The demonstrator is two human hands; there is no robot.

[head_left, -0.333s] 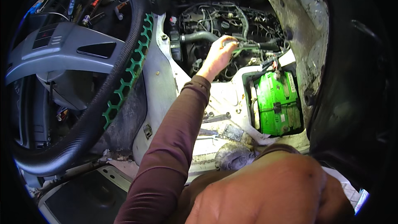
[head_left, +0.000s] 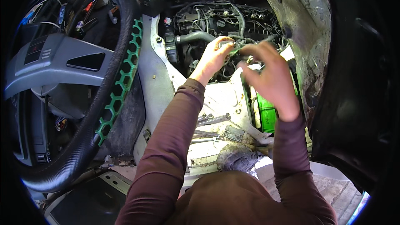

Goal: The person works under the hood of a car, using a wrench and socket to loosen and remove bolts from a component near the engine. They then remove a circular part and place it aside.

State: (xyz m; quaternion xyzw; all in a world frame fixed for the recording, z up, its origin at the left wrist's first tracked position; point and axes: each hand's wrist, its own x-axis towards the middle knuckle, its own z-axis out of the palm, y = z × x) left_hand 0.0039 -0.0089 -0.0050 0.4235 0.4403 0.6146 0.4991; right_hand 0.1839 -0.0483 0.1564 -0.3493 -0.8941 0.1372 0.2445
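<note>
Over the engine [head_left: 225,18], my left hand [head_left: 210,60] is closed around a tool with a round metal head [head_left: 227,45] that looks like a ratchet. The rest of that tool is hard to follow among the hoses behind it. My right hand [head_left: 273,79] hangs just to the right of it, fingers apart and blurred by motion, with nothing visible in them. Beneath the right hand and wrist sits a green car battery [head_left: 266,114] in its recess, partly covered by them. A grey hose [head_left: 196,37] runs just beyond my left hand.
A black steering wheel [head_left: 79,152] with green honeycomb trim fills the left. On the pale panel around the engine opening lie several wrenches [head_left: 214,120] and a crumpled grey cloth [head_left: 237,158]. A worn, scraped metal panel [head_left: 310,29] borders the opening on the right.
My right hand has swung up and forward from low in the view to beside the left hand, now covering part of the battery. My left hand keeps its grip; the view has shifted slightly.
</note>
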